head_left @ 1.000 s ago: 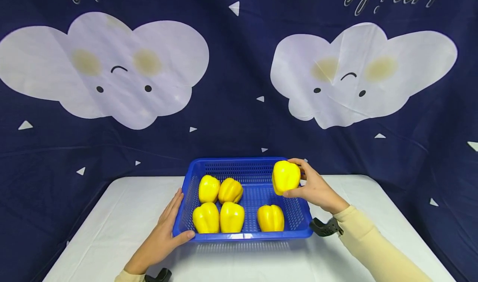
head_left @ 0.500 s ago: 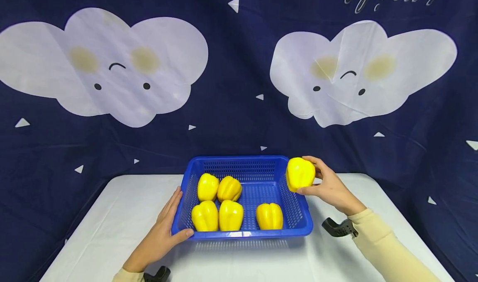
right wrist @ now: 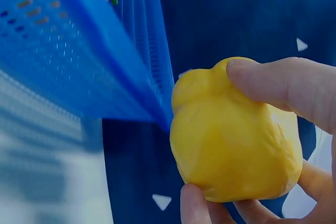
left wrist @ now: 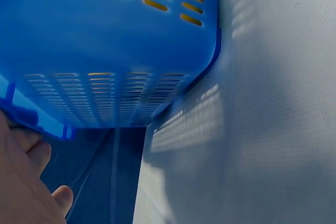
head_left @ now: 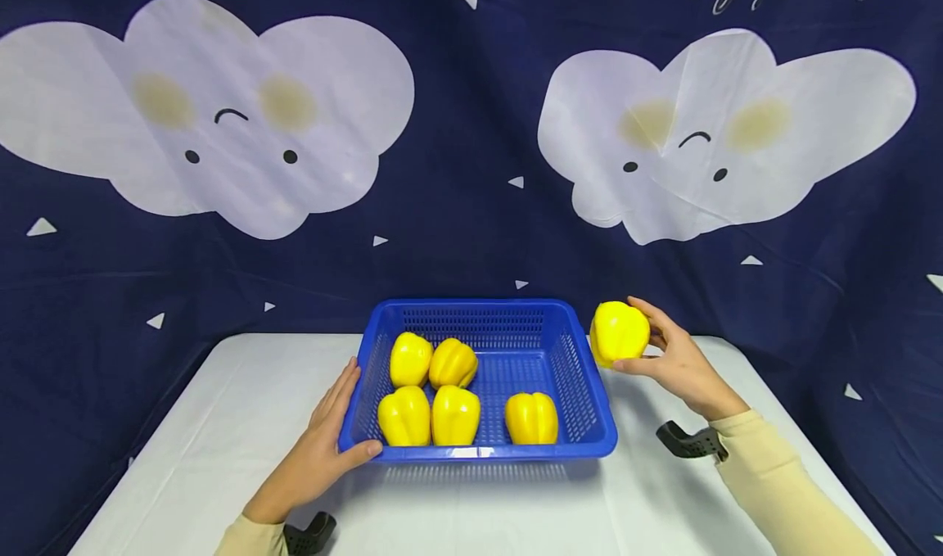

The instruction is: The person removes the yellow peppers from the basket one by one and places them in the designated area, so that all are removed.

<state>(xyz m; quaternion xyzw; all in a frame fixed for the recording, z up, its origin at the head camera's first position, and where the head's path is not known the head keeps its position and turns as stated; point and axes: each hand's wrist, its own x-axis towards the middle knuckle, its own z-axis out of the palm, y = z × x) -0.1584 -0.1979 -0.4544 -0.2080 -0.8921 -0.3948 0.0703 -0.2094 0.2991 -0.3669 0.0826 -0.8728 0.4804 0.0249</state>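
Note:
My right hand [head_left: 681, 368] grips a yellow bell pepper [head_left: 619, 333] in the air just beyond the right rim of a blue plastic basket [head_left: 471, 453]. In the right wrist view, the thumb presses the upper side of the held bell pepper [right wrist: 236, 135] and the fingers support it from below. Several more yellow bell peppers [head_left: 456, 417] lie in the basket, most at its left, with one bell pepper [head_left: 532, 418] alone at the front right. My left hand [head_left: 317, 449] rests at the basket's front left corner, fingers extended along the side, thumb on the front rim.
The basket stands on a table with a white cloth [head_left: 221, 425]. Right behind the table hangs a dark blue curtain [head_left: 464, 171] printed with white clouds and triangles. Each wrist wears a black band [head_left: 688, 441].
My right hand has carried the bell pepper rightward, from over the basket's right part to outside its right rim. The left hand has stayed at the basket's corner.

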